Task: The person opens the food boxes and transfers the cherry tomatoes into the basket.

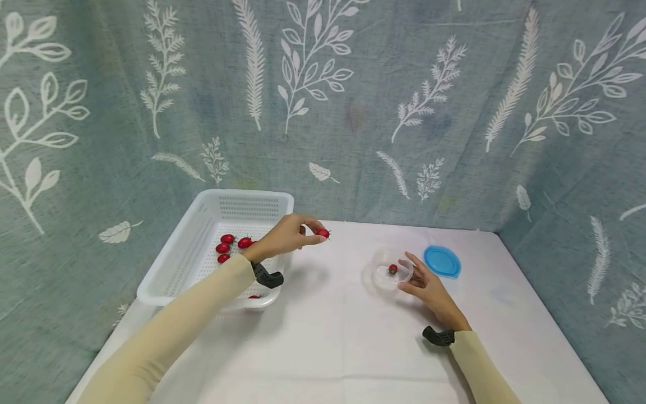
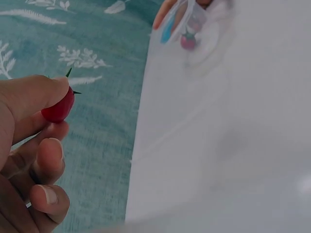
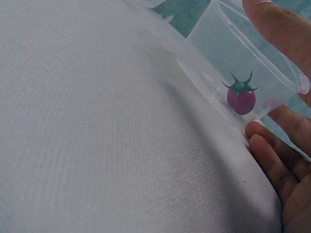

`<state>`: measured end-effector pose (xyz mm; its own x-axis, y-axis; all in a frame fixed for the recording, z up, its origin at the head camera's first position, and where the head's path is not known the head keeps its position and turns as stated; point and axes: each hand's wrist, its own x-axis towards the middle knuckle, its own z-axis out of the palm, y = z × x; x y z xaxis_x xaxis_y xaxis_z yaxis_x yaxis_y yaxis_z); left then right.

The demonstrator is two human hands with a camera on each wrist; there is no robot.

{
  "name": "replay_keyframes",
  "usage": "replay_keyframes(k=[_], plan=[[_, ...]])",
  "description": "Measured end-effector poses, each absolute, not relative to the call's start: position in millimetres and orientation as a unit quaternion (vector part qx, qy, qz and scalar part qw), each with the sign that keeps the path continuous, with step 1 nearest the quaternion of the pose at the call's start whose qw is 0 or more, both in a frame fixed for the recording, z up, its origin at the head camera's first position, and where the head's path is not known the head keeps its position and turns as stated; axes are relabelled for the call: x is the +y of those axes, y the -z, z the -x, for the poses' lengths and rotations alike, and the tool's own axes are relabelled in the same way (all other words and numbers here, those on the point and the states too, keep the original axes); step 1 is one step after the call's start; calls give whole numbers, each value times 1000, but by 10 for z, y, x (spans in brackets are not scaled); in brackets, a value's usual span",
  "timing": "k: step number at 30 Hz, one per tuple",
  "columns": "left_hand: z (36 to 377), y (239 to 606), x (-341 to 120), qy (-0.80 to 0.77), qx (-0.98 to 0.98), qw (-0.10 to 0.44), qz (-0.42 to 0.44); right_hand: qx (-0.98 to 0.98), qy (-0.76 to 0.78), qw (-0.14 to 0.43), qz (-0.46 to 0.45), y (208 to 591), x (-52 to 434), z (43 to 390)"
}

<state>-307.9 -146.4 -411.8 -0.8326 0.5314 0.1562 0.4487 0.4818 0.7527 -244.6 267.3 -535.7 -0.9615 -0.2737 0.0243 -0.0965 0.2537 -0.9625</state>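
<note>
Between the thumb and fingers of my left hand is a cherry tomato with a green calyx, also seen in the left wrist view. That hand is above the table, just past the right rim of a white basket. My right hand grips a small clear plastic tub by its right side, thumb near the rim. Through the tub's wall in the right wrist view, one cherry tomato shows at the bottom.
Several more cherry tomatoes lie in the basket, partly hidden by the left forearm. A blue lid lies on the white table, beyond the right hand. Patterned green cloth stands behind and at both sides.
</note>
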Motion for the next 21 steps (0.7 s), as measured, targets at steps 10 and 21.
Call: replay_keyframes(k=[10,21], plan=[[2958,4125,-1850,-425,874,51,-228,789,599,76,118,5379,2672,2450],[2896,4212,-2300,-406,891,31,-200,788,600,69,120,5371,2664,2447]])
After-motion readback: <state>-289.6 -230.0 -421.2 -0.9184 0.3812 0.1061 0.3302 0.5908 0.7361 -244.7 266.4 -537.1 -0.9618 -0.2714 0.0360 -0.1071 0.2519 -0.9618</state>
